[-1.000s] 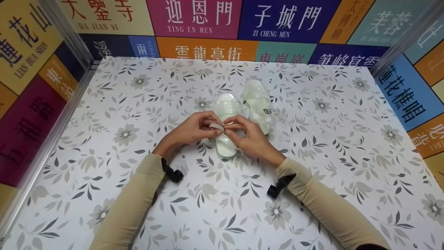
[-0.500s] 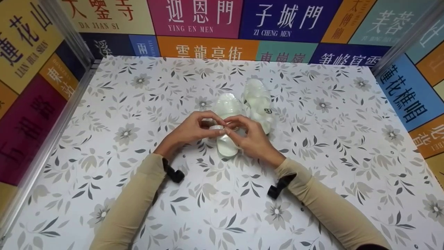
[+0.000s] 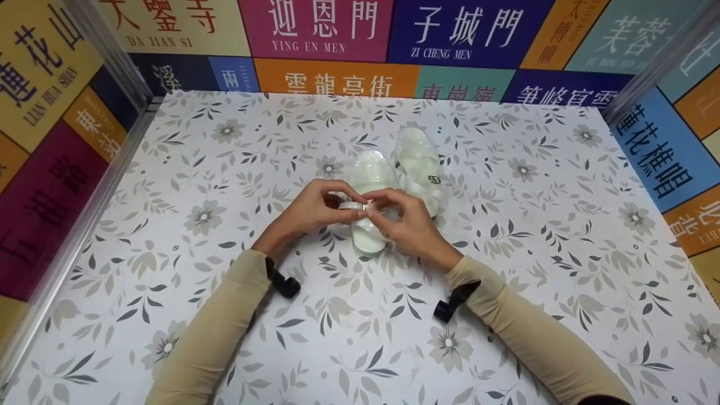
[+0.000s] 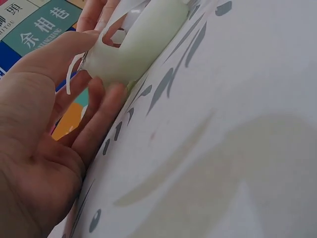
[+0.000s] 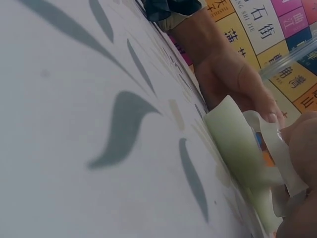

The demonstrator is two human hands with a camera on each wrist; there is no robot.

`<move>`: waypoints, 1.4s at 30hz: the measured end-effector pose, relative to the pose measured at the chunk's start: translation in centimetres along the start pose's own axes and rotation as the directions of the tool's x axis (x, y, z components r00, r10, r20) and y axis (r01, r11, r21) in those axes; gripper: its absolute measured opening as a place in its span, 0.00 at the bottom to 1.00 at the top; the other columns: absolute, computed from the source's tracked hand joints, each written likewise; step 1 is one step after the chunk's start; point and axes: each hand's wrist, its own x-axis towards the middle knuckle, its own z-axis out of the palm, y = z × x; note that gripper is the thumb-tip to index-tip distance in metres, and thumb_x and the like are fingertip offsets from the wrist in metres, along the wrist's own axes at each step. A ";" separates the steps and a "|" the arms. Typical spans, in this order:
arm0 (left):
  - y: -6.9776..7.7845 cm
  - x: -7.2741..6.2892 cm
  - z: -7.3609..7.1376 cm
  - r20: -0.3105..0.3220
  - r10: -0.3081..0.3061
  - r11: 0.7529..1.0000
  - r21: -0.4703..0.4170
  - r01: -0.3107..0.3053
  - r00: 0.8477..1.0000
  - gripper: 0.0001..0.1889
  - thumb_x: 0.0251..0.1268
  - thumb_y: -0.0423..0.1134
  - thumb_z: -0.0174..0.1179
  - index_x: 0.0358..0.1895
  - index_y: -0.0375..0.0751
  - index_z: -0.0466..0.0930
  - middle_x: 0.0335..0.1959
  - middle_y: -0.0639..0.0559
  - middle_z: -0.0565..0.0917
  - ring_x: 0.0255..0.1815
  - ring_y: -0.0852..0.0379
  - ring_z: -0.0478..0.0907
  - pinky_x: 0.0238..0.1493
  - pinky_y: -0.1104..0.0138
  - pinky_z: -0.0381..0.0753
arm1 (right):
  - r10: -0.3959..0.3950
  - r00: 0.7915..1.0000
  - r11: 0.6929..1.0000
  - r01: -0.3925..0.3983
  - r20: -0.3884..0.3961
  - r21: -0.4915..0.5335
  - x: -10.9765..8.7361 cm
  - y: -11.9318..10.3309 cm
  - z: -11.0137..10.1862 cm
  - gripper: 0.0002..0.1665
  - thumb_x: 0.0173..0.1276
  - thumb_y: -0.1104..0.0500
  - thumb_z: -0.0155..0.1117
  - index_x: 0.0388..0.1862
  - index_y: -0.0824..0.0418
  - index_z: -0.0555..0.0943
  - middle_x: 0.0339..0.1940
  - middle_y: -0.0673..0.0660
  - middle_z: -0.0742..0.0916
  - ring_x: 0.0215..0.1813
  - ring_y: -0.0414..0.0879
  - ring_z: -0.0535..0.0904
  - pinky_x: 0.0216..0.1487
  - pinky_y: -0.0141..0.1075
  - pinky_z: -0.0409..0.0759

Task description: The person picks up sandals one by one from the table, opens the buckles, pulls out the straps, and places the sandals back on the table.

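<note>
A pale green-white sandal (image 3: 370,241) lies on the table with its heel toward me. Both hands meet over its ankle strap (image 3: 351,206). My left hand (image 3: 311,209) pinches the strap between thumb and fingers from the left. From the right, my right hand (image 3: 412,224) pinches it at a small shiny fastening, mostly hidden by fingertips. In the left wrist view a narrow strap end (image 4: 70,79) hangs free beside the thumb, above the sandal's side (image 4: 143,47). The right wrist view shows the strap (image 5: 278,148) looping up from the heel (image 5: 233,139).
The matching sandal (image 3: 417,160), with a small black mark on its side, lies just right of and behind the first one. A floral-patterned cover (image 3: 349,332) spreads over the table. Colourful lettered panels (image 3: 315,34) wall in the back and both sides.
The strap, which bowed upward by my left fingers, now runs flatter between the hands. My fingertips have shifted slightly, and a small shiny bit shows between them. Both sandals stay put.
</note>
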 end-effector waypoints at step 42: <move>-0.4 -0.1 -0.4 0.059 0.051 0.996 -0.081 -0.046 0.997 0.08 0.68 0.35 0.76 0.48 0.42 0.91 0.45 0.46 0.94 0.41 0.52 0.91 0.41 0.68 0.85 | -0.017 1.000 0.999 0.016 0.019 0.050 0.1 0.1 0.3 0.19 0.77 0.54 0.74 0.64 0.50 0.88 0.46 0.51 0.93 0.52 0.45 0.88 0.59 0.37 0.83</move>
